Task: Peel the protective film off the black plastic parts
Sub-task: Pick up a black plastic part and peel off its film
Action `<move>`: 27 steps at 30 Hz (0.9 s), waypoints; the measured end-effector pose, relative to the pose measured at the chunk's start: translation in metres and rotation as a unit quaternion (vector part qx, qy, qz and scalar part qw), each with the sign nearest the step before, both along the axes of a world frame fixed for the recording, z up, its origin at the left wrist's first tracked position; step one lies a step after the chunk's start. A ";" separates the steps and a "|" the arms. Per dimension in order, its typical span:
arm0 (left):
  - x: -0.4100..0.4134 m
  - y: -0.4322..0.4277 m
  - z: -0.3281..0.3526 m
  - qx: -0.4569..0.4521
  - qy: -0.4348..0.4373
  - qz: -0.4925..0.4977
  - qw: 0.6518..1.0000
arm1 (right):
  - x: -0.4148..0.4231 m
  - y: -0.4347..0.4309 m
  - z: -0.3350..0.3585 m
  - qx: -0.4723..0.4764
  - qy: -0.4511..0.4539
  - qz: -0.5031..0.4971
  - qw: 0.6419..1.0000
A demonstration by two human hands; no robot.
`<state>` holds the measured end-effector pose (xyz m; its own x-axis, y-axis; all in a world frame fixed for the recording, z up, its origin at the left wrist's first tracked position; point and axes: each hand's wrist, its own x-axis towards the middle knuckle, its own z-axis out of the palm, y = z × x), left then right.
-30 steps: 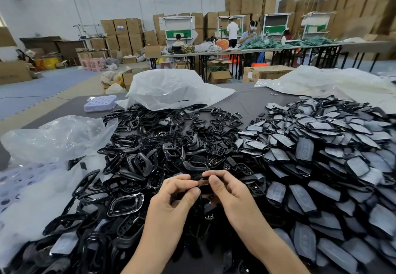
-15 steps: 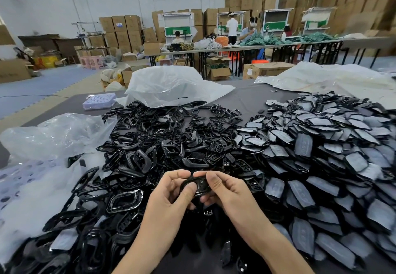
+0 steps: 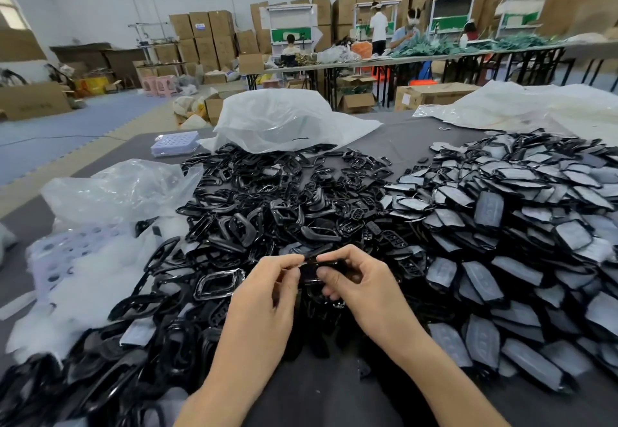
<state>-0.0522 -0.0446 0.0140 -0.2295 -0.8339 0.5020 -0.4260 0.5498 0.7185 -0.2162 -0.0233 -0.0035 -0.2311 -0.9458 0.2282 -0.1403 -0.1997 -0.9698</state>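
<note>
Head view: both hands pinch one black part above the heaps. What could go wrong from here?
1. The part is held only by the fingers of the left hand and right hand; it may slip into the black heap below.
2. The filmed heap meets that heap, so sorted pieces could mix.

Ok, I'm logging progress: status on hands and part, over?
Left hand and right hand both pinch one black part. Peel progress too small to tell. Nothing blocking; heaps of parts lie beyond.
</note>
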 end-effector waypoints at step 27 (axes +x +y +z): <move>0.091 -0.019 -0.012 -0.049 -0.239 0.231 0.942 | 0.005 0.005 -0.003 -0.035 0.066 -0.050 0.996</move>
<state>0.0386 -0.0640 0.0019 -0.0733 -0.8552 0.5130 -0.8979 0.2805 0.3392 -0.2116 -0.0185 -0.0067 -0.2874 -0.9004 0.3267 -0.2877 -0.2442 -0.9261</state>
